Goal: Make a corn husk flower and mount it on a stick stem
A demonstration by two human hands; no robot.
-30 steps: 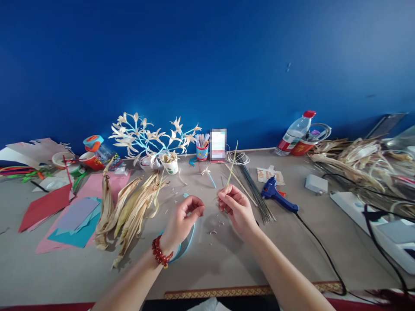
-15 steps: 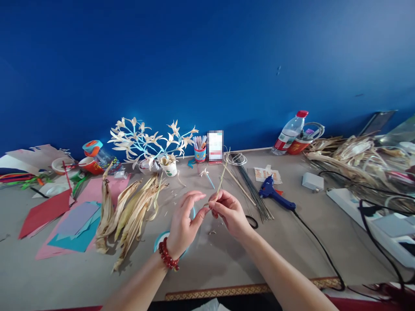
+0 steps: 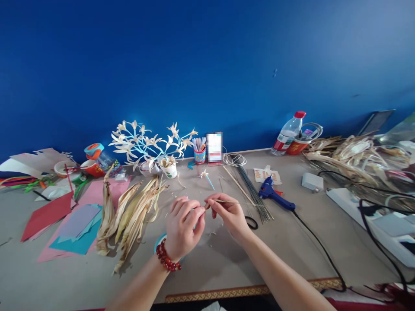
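Just above the table, my left hand (image 3: 185,224) and my right hand (image 3: 227,212) meet at the fingertips. My right thumb and fingers pinch a thin, pale green-tan husk strip (image 3: 228,201), which sticks out to the right over that hand. My left fingers are curled closed at the strip's left end, partly hiding it; a small bit of husk shows between the hands. Under my left wrist is a roll of light-blue tape (image 3: 159,242), mostly covered. Beyond the hands lies a small husk flower on a blue stem (image 3: 209,179).
Dried corn husks (image 3: 129,220) and coloured paper (image 3: 76,242) lie left. Husk flowers (image 3: 152,142) stand in cups behind. Right are wires (image 3: 254,194), black-handled scissors (image 3: 252,222), a blue glue gun (image 3: 277,196) with its cord, a bottle (image 3: 288,134) and a power strip (image 3: 369,226).
The husk strip has swung from pointing upward to lying nearly level toward the right. My left hand has turned, its spread fingers now curled in against my right fingertips.
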